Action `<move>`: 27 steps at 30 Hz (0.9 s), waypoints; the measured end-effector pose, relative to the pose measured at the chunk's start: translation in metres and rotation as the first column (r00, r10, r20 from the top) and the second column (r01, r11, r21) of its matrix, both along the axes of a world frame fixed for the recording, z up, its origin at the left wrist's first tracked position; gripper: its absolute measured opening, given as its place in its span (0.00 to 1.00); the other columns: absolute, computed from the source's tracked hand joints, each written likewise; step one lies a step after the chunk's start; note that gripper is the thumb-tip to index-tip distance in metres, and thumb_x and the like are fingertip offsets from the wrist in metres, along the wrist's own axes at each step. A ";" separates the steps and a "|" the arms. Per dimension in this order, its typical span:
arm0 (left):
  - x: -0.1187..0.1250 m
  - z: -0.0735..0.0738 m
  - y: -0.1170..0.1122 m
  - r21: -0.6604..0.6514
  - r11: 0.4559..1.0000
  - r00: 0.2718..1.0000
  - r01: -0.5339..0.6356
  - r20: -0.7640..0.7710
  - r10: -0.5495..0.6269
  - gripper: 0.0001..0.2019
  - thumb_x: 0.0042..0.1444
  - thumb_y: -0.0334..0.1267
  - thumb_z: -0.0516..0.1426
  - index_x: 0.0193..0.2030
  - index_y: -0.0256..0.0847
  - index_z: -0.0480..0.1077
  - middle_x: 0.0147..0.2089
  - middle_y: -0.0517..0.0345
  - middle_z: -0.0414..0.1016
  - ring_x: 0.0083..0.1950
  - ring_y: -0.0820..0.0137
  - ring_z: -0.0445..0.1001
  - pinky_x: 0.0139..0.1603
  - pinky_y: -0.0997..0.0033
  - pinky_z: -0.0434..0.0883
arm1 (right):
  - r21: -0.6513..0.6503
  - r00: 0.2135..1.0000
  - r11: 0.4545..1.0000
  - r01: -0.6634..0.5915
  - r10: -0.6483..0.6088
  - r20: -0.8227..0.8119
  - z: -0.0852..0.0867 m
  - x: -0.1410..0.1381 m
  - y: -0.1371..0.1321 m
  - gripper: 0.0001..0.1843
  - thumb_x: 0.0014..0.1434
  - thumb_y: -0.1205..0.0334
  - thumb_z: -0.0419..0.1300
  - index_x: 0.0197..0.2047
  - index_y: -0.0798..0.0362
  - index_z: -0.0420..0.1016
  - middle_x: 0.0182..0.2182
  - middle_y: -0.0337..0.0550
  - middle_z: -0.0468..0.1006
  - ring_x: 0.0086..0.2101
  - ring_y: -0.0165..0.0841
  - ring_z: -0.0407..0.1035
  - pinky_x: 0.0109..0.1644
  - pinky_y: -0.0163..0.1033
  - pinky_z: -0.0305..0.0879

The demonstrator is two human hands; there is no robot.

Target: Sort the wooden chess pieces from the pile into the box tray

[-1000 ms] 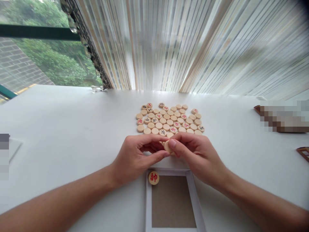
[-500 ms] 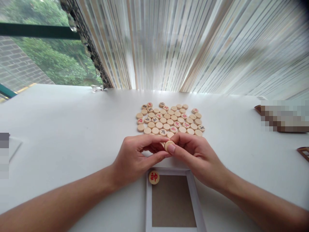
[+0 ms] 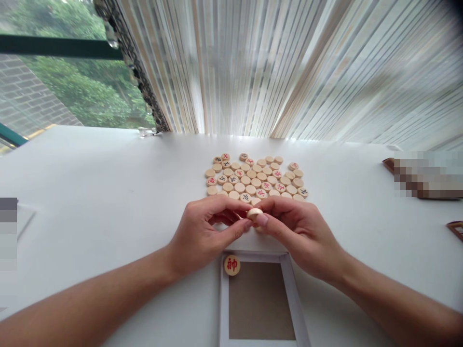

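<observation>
My left hand and my right hand meet at the table's middle, fingers pinched together on one round wooden chess piece, held just above the tabletop with its blank face up. Just beyond my fingers lies a cluster of several wooden chess pieces, some with red or black characters, others blank side up. Near my wrists sits a shallow white box with a brown bottom. In its top left corner lies a piece with a red character.
The white table runs back to a striped curtain and a window at the left. A brown wooden object, partly blurred out, lies at the right. Another wooden frame corner shows at the right edge.
The pinched piece has turned in my fingers from edge-on tilted to nearly flat and risen slightly. Both hands stay in the same place.
</observation>
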State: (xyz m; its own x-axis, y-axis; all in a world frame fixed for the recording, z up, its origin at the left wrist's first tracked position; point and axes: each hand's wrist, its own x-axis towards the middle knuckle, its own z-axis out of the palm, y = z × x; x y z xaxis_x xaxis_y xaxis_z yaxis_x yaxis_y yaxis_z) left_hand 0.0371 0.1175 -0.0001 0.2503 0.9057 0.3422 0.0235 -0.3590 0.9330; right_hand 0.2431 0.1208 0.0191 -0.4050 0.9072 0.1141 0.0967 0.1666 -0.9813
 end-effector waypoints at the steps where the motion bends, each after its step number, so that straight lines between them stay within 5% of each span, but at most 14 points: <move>1: 0.000 0.000 0.000 0.012 1.000 1.000 -0.009 -0.005 0.009 0.07 0.61 0.29 0.68 0.46 0.36 0.83 0.40 0.52 0.86 0.39 0.69 0.85 0.41 0.74 0.83 | 0.019 1.000 1.000 0.003 -0.003 0.024 0.001 0.001 0.000 0.07 0.68 0.58 0.67 0.40 0.52 0.82 0.30 0.38 0.80 0.30 0.30 0.70 0.33 0.34 0.64; 7: -0.001 0.000 0.002 0.111 0.994 1.000 -0.021 -0.013 0.022 0.05 0.59 0.27 0.68 0.41 0.38 0.82 0.41 0.52 0.81 0.39 0.69 0.82 0.36 0.73 0.82 | 0.026 0.990 0.999 -0.030 0.026 0.135 0.013 0.007 0.006 0.09 0.66 0.56 0.69 0.43 0.52 0.86 0.34 0.44 0.85 0.33 0.34 0.74 0.34 0.37 0.67; 19: -0.001 0.004 0.000 0.337 0.939 0.989 0.063 -0.146 -0.015 0.09 0.56 0.21 0.67 0.39 0.38 0.82 0.41 0.54 0.81 0.33 0.74 0.79 0.34 0.77 0.80 | 0.016 0.889 0.966 -0.257 0.230 0.396 0.040 0.021 0.015 0.05 0.61 0.64 0.69 0.41 0.52 0.86 0.30 0.39 0.81 0.31 0.30 0.68 0.34 0.35 0.66; 27: -0.002 0.004 0.000 0.159 0.987 0.995 0.013 -0.104 0.004 0.13 0.57 0.21 0.60 0.44 0.38 0.80 0.41 0.53 0.79 0.37 0.70 0.79 0.35 0.73 0.79 | 0.106 0.843 0.963 -0.250 0.162 0.513 0.042 0.025 0.013 0.04 0.57 0.63 0.71 0.37 0.50 0.81 0.31 0.37 0.81 0.31 0.31 0.70 0.35 0.36 0.67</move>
